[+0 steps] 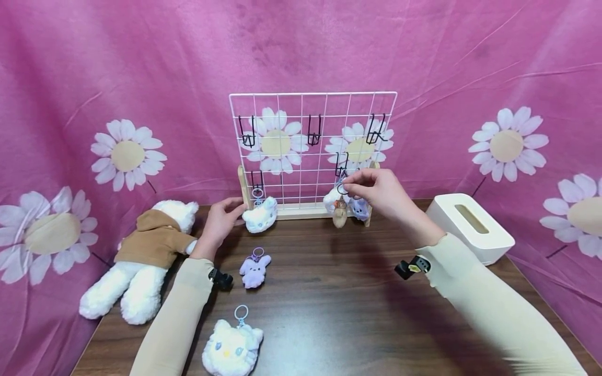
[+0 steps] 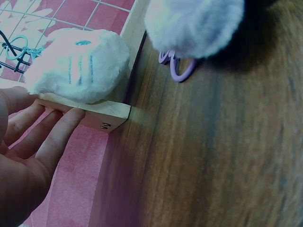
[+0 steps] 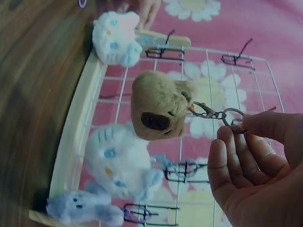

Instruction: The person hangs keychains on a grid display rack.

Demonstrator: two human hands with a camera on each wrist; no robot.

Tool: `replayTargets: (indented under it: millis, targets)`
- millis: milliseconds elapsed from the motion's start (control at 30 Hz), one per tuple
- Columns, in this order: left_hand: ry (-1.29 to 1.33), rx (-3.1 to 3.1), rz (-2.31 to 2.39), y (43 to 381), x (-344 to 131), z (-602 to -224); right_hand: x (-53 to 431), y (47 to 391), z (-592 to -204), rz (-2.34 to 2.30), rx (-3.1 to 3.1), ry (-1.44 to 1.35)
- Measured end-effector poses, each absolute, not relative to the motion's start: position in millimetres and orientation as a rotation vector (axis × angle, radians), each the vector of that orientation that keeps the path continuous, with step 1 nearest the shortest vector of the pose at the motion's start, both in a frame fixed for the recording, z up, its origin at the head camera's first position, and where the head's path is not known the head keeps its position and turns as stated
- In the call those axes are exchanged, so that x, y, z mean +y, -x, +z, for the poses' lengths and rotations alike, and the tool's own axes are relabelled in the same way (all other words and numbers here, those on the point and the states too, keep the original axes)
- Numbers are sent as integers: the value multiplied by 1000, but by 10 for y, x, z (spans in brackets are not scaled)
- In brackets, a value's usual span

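My right hand [image 1: 376, 189] pinches the metal ring of a brown plush keychain [image 3: 158, 106] between thumb and fingertips. The brown plush dangles by its clasp in front of the white wire grid rack [image 1: 301, 156], close to a black hook [image 1: 342, 164]. My left hand [image 2: 33, 156] has its fingers extended, fingertips at the rack's wooden foot [image 2: 116, 111]. Beside it, a white cat plush keychain [image 1: 260, 214] hangs on a lower left hook. Another white cat plush [image 3: 118, 161] and a lilac plush [image 3: 83, 206] hang at the rack's lower right.
On the table [image 1: 320, 303] lie a small lilac plush keychain [image 1: 255, 272] and a large white cat keychain [image 1: 232, 349]. A white teddy in a brown hoodie [image 1: 148, 250] lies left. A white tissue box [image 1: 470, 227] stands right. More black hooks [image 1: 314, 130] are along the rack's upper part.
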State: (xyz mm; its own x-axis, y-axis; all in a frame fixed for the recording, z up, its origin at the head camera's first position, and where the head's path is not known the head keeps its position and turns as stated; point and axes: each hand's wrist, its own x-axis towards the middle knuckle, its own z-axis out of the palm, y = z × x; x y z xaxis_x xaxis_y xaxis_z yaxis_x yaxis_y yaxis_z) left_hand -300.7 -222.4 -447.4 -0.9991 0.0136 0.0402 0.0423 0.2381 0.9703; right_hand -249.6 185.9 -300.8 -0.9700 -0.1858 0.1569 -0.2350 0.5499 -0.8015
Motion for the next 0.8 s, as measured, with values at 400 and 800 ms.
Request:
replayTargets:
  millis: [400,800]
  targets:
    - [66,-2449,-1931,3001,-2225,-4481,2209,2641,-2814,1531,-2524,-297]
    - [69,-2446,-1935,2999,-2219,-4464,2443,2687,-2540,1525,-2395,-267]
